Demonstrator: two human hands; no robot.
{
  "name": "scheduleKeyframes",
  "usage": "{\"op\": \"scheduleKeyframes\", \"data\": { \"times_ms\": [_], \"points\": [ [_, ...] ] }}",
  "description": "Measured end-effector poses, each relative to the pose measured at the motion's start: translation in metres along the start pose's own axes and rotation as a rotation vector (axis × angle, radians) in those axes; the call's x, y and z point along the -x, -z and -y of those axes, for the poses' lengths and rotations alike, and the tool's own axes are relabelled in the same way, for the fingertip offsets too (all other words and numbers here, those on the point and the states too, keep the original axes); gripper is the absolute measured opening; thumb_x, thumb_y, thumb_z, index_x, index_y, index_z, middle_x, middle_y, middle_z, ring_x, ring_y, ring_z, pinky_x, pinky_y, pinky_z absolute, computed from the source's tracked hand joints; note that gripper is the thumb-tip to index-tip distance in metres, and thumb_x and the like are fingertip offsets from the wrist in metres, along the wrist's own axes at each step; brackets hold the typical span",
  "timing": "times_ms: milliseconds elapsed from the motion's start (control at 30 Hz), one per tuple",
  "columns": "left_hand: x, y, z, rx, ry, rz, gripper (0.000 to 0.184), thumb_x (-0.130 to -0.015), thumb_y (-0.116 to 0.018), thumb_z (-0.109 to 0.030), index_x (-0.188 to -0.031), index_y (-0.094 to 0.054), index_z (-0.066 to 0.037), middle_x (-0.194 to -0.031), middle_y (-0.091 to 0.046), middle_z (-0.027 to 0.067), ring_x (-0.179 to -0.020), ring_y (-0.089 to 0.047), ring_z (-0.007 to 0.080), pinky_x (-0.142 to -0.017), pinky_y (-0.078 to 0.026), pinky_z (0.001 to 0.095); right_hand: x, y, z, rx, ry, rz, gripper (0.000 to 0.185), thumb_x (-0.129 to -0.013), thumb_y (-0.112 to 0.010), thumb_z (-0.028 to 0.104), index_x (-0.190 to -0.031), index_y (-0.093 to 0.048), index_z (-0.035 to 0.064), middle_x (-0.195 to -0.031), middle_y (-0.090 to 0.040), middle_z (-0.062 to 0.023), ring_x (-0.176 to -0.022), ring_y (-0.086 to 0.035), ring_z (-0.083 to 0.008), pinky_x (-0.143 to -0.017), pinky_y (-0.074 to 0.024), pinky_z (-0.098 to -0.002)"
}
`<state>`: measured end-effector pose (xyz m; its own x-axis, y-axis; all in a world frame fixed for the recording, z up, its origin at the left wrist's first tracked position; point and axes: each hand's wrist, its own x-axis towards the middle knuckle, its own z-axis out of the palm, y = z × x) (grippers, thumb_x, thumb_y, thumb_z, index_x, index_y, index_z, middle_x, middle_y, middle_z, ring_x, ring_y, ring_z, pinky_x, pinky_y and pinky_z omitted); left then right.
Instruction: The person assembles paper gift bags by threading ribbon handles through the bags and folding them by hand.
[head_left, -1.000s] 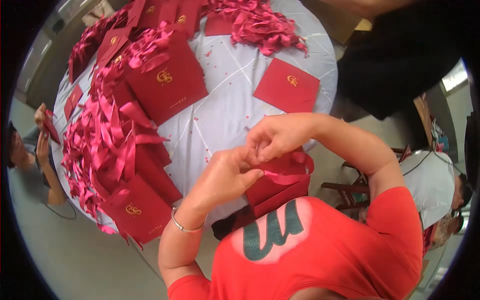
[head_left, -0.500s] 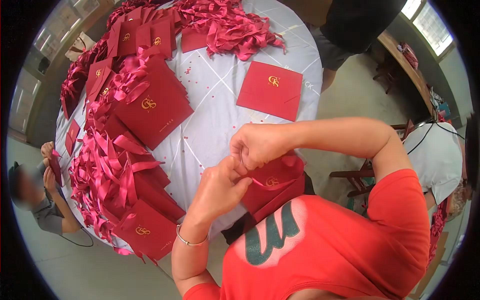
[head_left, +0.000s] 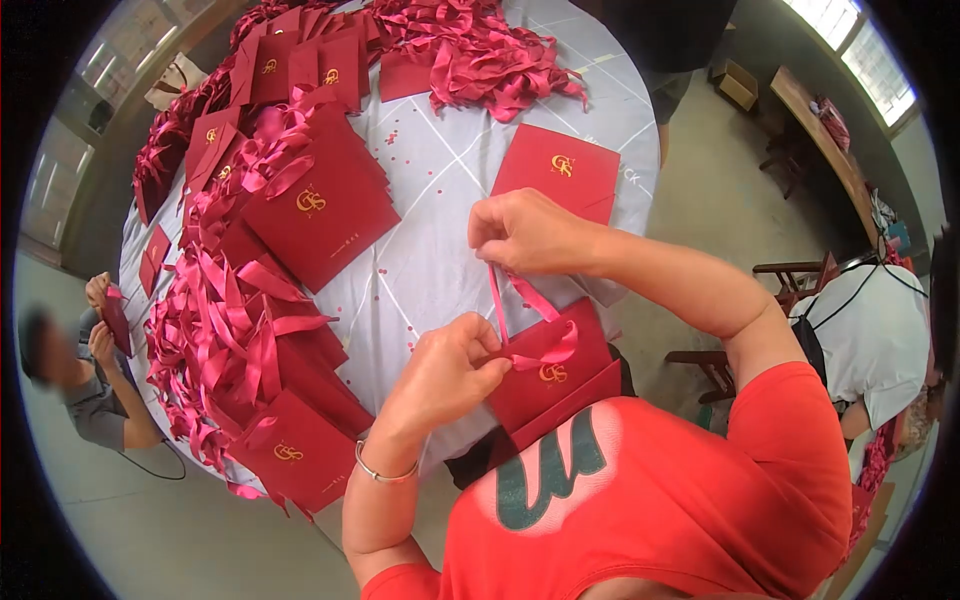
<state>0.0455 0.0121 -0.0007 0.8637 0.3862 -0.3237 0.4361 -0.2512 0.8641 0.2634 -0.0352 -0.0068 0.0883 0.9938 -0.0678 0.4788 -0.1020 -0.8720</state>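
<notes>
R hand point(head_left: 525, 232) just lifted off L hand point(head_left: 450, 365), drawing pink ribbon point(head_left: 532, 297) out btw. them; the ribbon work looks part-done. Fingers of both pinch it. Red bag point(head_left: 588, 350) sits at the near edge of the tabletop point(head_left: 430, 235), by the shirt point(head_left: 650, 470).

Count: 1 bag in work, w/ 2 ribbon strands visible; 1 flat bag point(head_left: 555, 160) beyond R hand; piled bags point(head_left: 320, 225) overlap, can't count.

bag point(head_left: 556, 388): deep red, gold-lettered | ribbon point(head_left: 533, 296): glossy pink | tablecloth point(head_left: 445, 225): pale grey, white crisscross | shirt point(head_left: 690, 470): bright red
</notes>
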Motion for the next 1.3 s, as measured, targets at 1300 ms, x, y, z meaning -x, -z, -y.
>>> {"op": "scheduleKeyframes", "data": {
  "times_ms": [1300],
  "points": [
    [0.018,-0.02,-0.018,-0.494,-0.485,-0.329,0.034,-0.072,-0.076,-0.009,-0.104,-0.065,-0.008,-0.114,-0.061,0.0139,-0.065,-0.065,0.0252,-0.059,-0.052,0.0365,-0.001,-0.019,-0.009,0.197,-0.014,-0.222,0.015,-0.072,-0.067,0.01,-0.078,-0.067,-0.0039,-0.073,-0.068,-0.0199,-0.072,-0.069,-0.0312,-0.066,-0.0531,-0.04]
  ]
}}
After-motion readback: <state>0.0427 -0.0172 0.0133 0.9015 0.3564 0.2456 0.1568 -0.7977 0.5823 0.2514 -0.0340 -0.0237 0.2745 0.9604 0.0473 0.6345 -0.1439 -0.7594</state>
